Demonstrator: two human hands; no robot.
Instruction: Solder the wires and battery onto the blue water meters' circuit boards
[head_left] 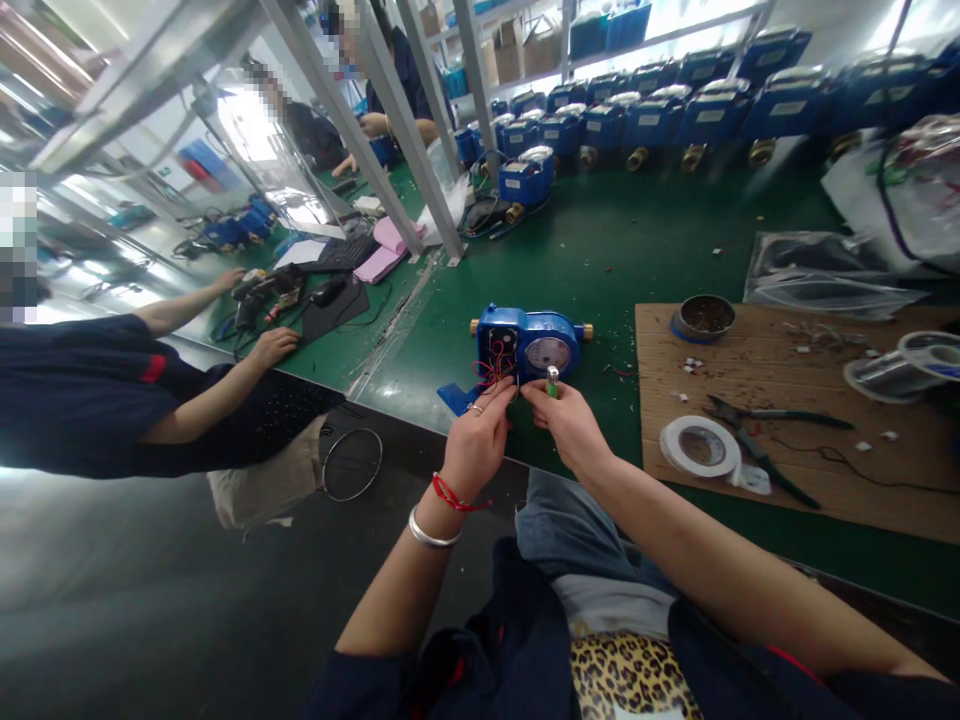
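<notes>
Head view is showing a blue meter (551, 335) lying on the green counter (592, 240), in front of the person, with loose red wires (491, 366) spilling from its open compartment. The left hand (478, 440) is resting its fingers close together at the lower edge of that compartment, just beside the wires; whether they are pinching a strand, I cannot tell. The right hand (568, 422) is gripping what looks like a green lighter (553, 386) upright, its metal end pointing up, while the index finger is reaching toward the left fingertips. No flame is showing.

If it is a lighter, a flame struck this near could be scorching insulation, the blue casing or the left fingers, because everything is sitting so tightly together. A tug on the tangled wires could be pulling a connection loose, since several are crossing in one bunch. A blue cover piece (455, 398) is lying at the meter's lower left corner, near the counter's front edge, so a nudge from the left wrist could be sending it to the floor (300, 600).
</notes>
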